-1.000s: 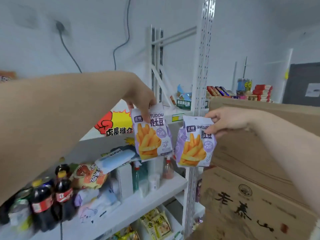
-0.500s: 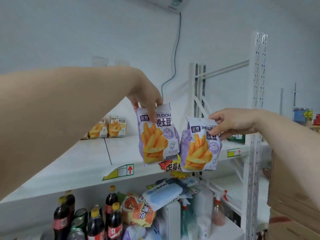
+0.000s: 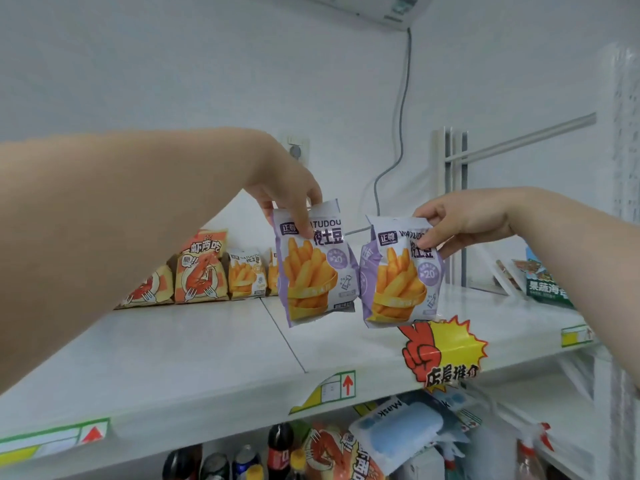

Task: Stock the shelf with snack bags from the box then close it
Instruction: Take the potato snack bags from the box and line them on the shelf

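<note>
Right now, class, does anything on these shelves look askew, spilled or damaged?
Nothing looks spilled or torn. Under the shelf, the blue mask pack lies slanted, overlapping an orange snack bag, rather than standing upright.

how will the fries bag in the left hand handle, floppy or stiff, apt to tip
Probably light: the left hand holds the fries bag by a pinch at its top edge alone. Likely puffy but soft, since its front bulges. It could stand on the shelf, as similar bags at the back do, though a nudge might tip it.
</note>
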